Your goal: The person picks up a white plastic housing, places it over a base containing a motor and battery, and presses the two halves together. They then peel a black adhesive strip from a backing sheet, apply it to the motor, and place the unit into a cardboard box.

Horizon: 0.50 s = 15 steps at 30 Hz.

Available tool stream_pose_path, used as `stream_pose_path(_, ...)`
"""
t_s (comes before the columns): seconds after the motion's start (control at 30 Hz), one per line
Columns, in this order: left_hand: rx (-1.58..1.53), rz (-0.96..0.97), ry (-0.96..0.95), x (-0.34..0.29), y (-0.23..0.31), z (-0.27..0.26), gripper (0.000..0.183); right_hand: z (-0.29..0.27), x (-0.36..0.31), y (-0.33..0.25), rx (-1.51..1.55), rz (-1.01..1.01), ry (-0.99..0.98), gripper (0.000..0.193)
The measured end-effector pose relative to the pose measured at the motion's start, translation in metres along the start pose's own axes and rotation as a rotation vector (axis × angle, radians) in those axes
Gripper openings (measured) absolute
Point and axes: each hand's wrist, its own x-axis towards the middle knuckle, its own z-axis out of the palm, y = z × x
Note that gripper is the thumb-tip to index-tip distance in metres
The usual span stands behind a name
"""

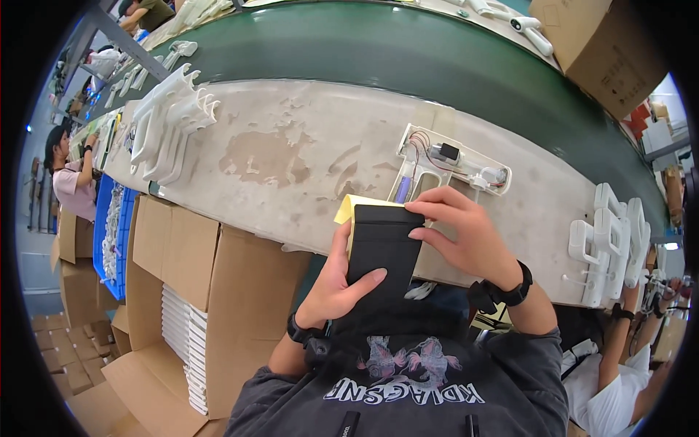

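Observation:
Close to my body I hold a black foam-like sheet (382,251) with yellow backing paper (342,211) showing at its top left. Crosswise lines divide its upper part into strips. My left hand (338,280) is closed round its left side, thumb lying across the front. At the upper right corner, my right hand (462,233) pinches the edge between thumb and fingers. Just beyond the hands lies an opened white plastic housing (499,186), with thin wires, a black block (445,151) and a purple cylindrical cell (403,190) inside.
White handled housings stand at the bench's left (164,135) and right (608,240). A green conveyor belt (328,54) runs behind the bench. An open cardboard box (233,291) with stacked white parts sits at left. Co-workers are at far left (73,178) and lower right (611,386).

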Motion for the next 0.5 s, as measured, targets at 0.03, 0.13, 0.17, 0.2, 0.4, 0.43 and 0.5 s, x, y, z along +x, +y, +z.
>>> stream_pose_path(0.03, 0.067, -0.002, -0.029, -0.001, -0.001, -0.003, 0.077, 0.000, 0.001, 0.003, 0.147, 0.084, -0.034, 0.038)
stream_pose_path(0.13, 0.227, 0.014, -0.065, -0.009, 0.003, -0.007, 0.069, -0.005, 0.002, 0.010, 0.441, 0.211, -0.125, 0.036)
stream_pose_path(0.17, 0.227, 0.011, -0.064, -0.013, 0.005, -0.010, 0.069, -0.007, 0.002, 0.012, 0.584, 0.252, -0.183, 0.035)
stream_pose_path(0.2, 0.343, -0.031, -0.127, -0.017, 0.007, -0.016, 0.066, -0.009, 0.004, 0.014, 0.588, 0.252, -0.185, 0.035)
stream_pose_path(0.4, 0.430, -0.112, -0.276, -0.027, 0.022, -0.026, 0.060, -0.006, 0.010, 0.002, 0.450, 0.147, -0.483, 0.030)
stream_pose_path(0.43, 0.349, -0.064, -0.282, -0.030, 0.022, -0.027, 0.059, -0.006, 0.011, 0.002, 0.455, 0.147, -0.487, 0.030)
stream_pose_path(0.5, 0.242, -0.094, -0.279, -0.039, 0.016, -0.034, 0.060, -0.009, 0.019, 0.008, 0.326, -0.019, -0.403, 0.029)
